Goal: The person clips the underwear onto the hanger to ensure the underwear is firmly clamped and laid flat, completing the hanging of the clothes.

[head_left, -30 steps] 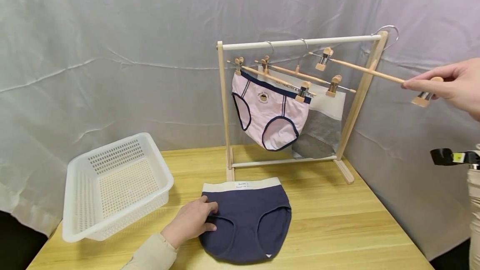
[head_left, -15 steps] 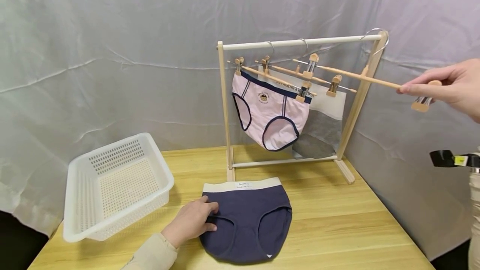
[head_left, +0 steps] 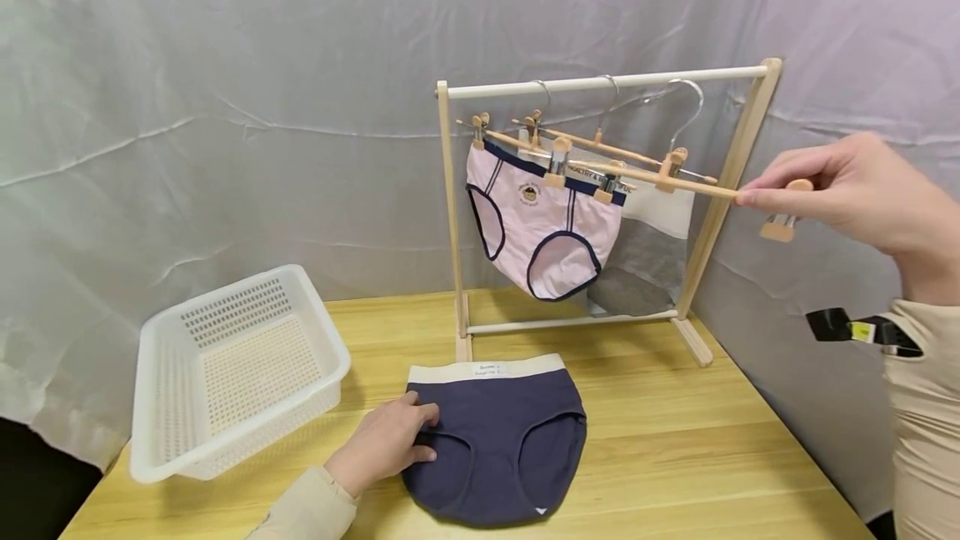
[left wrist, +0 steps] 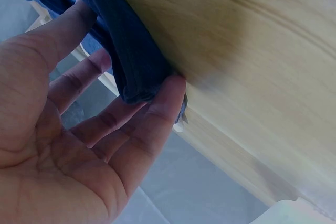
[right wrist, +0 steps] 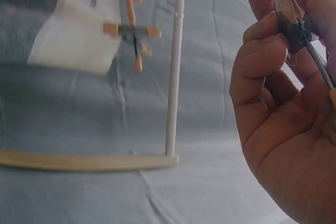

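Navy underwear (head_left: 495,440) with a cream waistband lies flat on the table, its waistband toward the rack. My left hand (head_left: 386,440) rests on its left side with relaxed fingers; the left wrist view shows the fingertips touching the edge of the cloth. Held out by its right end, a wooden clip hanger (head_left: 630,173) with a metal hook is pinched between the thumb and fingers of my right hand (head_left: 832,186). The hook appears below the rack's top bar. In the right wrist view the hanger's near clip (right wrist: 289,22) sits against my fingers.
A wooden drying rack (head_left: 600,87) stands at the back. Pink underwear (head_left: 536,215) with navy trim hangs from it on one clip hanger, and a grey garment (head_left: 637,252) with a pale waistband hangs behind. At left is a white plastic basket (head_left: 240,373) with slotted walls.
My right hand has moved left with the hanger. The hanger's hook has shifted left and down, from the rack's right post to below the top bar. My left hand stays on the navy underwear.
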The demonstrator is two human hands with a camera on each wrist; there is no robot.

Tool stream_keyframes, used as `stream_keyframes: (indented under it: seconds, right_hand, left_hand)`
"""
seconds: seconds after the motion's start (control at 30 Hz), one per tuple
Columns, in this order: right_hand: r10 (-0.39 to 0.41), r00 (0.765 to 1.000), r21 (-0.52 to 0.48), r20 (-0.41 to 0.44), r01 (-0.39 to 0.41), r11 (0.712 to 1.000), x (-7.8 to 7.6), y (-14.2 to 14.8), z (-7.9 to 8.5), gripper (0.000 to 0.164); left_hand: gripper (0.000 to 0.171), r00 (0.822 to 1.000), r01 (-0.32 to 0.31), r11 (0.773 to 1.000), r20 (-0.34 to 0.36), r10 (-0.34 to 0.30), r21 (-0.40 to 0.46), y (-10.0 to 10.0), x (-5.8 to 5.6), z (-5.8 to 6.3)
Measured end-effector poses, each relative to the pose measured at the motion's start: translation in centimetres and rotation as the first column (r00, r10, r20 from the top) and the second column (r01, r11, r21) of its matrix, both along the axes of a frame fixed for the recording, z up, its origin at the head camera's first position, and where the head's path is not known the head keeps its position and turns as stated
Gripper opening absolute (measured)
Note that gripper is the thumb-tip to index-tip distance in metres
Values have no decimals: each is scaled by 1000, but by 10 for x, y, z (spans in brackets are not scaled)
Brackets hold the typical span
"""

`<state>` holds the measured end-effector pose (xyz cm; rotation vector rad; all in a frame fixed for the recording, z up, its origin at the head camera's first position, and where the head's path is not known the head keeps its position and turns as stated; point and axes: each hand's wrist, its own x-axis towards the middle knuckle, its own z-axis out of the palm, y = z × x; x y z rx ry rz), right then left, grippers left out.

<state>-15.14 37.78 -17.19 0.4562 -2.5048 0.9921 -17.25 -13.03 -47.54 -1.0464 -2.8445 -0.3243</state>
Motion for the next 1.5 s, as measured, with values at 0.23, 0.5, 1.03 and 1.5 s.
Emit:
stream_keyframes:
  seconds: [0.23, 0.5, 1.03, 1.5]
  right_hand:
    - [165, 986, 49, 3, -165, 985, -12, -27, -14, 16]
    - [300, 949, 118, 95, -310, 943, -29, -57, -41, 16]
    - [483, 841, 156, 246, -526, 836, -66, -131, -130, 8]
    - [465, 794, 100, 391, -539, 837, -118, -164, -226, 11]
  left_hand:
    - [36, 1000, -23, 1000, -3, 23, -4, 0, 3, 2]
    - [38, 999, -41, 999, 4, 41, -18, -1, 4, 4]
    - [40, 998, -57, 998, 5, 57, -23, -5, 8, 6]
    - [40, 998, -51, 998, 38, 52, -34, -8, 10, 3]
